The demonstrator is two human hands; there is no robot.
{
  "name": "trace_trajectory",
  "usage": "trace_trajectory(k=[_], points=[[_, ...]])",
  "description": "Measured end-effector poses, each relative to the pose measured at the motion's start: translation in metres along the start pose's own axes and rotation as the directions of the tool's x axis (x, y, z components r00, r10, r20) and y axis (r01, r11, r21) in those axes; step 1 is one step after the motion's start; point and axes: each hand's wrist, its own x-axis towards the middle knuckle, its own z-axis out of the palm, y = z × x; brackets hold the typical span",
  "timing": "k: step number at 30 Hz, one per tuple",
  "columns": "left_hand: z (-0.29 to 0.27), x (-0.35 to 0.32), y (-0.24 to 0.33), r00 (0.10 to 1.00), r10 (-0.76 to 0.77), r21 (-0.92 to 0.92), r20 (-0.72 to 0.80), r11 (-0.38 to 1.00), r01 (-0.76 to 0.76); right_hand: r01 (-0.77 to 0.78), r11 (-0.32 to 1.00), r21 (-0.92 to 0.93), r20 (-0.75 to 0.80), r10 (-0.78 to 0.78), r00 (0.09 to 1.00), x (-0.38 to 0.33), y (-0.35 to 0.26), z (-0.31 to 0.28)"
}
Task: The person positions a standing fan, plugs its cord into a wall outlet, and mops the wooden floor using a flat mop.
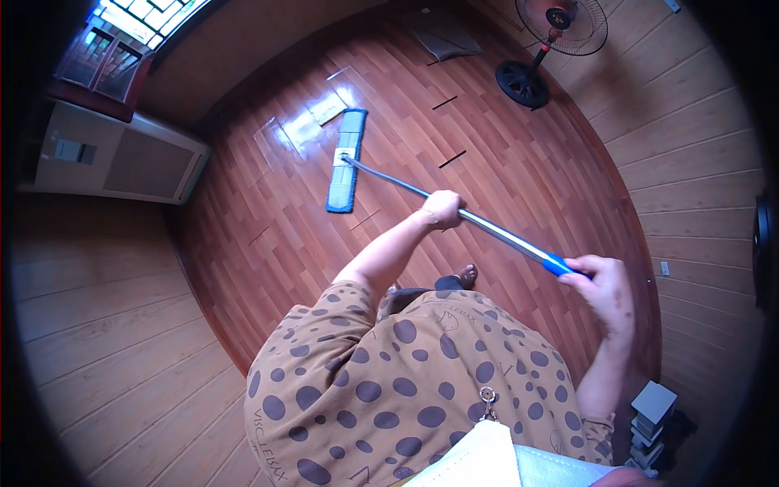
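Observation:
A flat mop [346, 180] with a long blue-edged head lies on the reddish wood floor, ahead and left of me. Its metal pole slants back toward my right side. Partway along the pole, my left hand [443, 209] is wrapped round it, a thin bracelet at the wrist. At the pole's upper end, my right hand [601, 290] grips the blue handle [557, 265], thumb and fingers closed about it. One of my feet [466, 276] shows below the pole, in a dark sandal.
A standing fan [523, 81] is by the right wall at the far end. Along the left wall stands a pale cabinet-like unit [154, 154], near a bright window [154, 16]. A dark flat mat [445, 40] lies at the back. Stacked boxes [652, 406] stand at lower right.

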Motion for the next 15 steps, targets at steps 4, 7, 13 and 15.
trace_trajectory(k=[4, 7, 13, 15], points=[[0.004, -0.024, -0.058, 0.998, -0.018, 0.064, -0.062, 0.998, 0.022, 0.103, 0.993, -0.056, 0.061, -0.1, 0.993, 0.015, -0.002, 0.052], [0.02, -0.022, -0.056, 0.999, -0.037, 0.107, -0.018, 0.994, 0.038, 0.087, 0.996, 0.012, 0.062, -0.088, 0.994, 0.012, 0.023, 0.065], [0.073, 0.0, 0.004, 0.998, 0.031, 0.187, 0.057, 0.982, -0.041, -0.003, 0.998, 0.065, 0.042, 0.0, 0.999, -0.019, 0.107, 0.021], [0.088, 0.007, 0.032, 1.0, -0.008, 0.131, 0.02, 0.991, 0.005, 0.054, 0.994, 0.096, -0.01, -0.053, 0.999, -0.021, 0.134, -0.003]])
